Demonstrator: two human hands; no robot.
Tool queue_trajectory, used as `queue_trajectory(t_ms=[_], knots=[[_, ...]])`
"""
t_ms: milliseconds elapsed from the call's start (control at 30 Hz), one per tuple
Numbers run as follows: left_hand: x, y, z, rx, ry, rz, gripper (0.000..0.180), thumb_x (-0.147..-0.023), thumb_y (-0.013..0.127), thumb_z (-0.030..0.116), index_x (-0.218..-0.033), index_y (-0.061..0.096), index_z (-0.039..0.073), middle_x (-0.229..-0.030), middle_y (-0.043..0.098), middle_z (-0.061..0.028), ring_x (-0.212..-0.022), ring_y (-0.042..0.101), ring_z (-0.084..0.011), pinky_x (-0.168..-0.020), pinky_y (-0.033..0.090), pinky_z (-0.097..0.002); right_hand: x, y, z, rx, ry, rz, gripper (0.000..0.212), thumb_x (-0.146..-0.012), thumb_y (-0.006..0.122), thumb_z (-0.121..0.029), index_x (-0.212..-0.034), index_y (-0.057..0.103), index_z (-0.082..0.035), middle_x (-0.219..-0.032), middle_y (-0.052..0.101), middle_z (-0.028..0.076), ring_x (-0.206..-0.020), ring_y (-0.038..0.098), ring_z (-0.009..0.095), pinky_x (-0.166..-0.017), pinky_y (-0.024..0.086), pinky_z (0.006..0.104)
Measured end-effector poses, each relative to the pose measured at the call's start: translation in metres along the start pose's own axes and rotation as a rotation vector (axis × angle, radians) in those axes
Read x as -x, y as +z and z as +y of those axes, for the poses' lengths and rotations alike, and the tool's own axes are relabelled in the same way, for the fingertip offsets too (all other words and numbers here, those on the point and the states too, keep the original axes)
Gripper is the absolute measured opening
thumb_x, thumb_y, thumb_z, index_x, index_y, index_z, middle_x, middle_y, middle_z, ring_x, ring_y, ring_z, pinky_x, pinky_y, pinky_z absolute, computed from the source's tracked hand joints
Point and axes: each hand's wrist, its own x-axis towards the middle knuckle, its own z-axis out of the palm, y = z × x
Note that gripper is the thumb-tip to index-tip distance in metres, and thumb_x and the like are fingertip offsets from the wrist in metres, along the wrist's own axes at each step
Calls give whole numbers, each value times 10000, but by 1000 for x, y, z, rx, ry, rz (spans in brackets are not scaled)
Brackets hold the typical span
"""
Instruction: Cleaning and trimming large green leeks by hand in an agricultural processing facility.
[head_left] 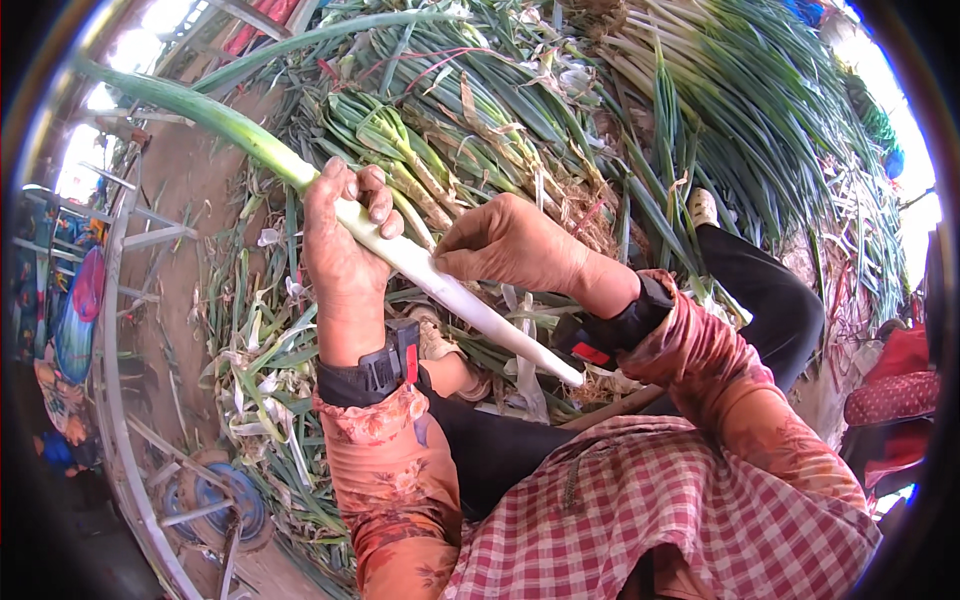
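A long green onion (470, 303) slants across in front of me, its green leaves toward the upper left and its white root end toward the lower right. My left hand (340, 240) is closed around the stalk where green turns to white, fingers curled over it. Farther down, my right hand (515, 245) is closed in a pinch against the white part; any thin skin between its fingertips is too small to make out. Below and beyond both hands lies a heap of unpeeled green onions (510, 130) with dry, brownish outer leaves.
Cleaner green onions (740, 100) are piled at the upper right. Peeled scraps (270, 370) litter the ground by my left arm. A metal frame (115, 330) with a blue wheel (215, 500) stands at the left. Red cloth (895, 390) lies at the far right.
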Motion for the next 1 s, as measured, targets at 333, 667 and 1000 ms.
queue_trajectory(t_ms=[333, 667, 1000], knots=[[3, -3, 5, 239, -75, -217, 273, -811, 477, 267, -647, 382, 70, -768, 510, -100, -500, 445, -119, -563, 425, -303, 2, 4, 26, 83, 122, 155, 208, -692, 562, -166, -723, 581, 39, -557, 539, 71, -502, 513, 103, -491, 428, 263], [-1, -15, 36, 520, -85, -451, 258, -825, 452, 242, -699, 398, 24, -709, 490, -89, -373, 361, -89, -360, 326, -239, 61, -57, 156, 707, 508, 210, 222, -648, 589, -210, -709, 589, 4, -604, 547, 144, -560, 540, 200, -548, 421, 325], [-1, -5, 15, 163, 45, -112, 251, -829, 471, 249, -666, 421, 66, -694, 489, -79, -389, 353, -75, -364, 316, -217, 46, 22, 2, 344, -258, 259, 310, -678, 675, -161, -924, 548, -19, -810, 555, 100, -727, 564, 202, -653, 455, 280]])
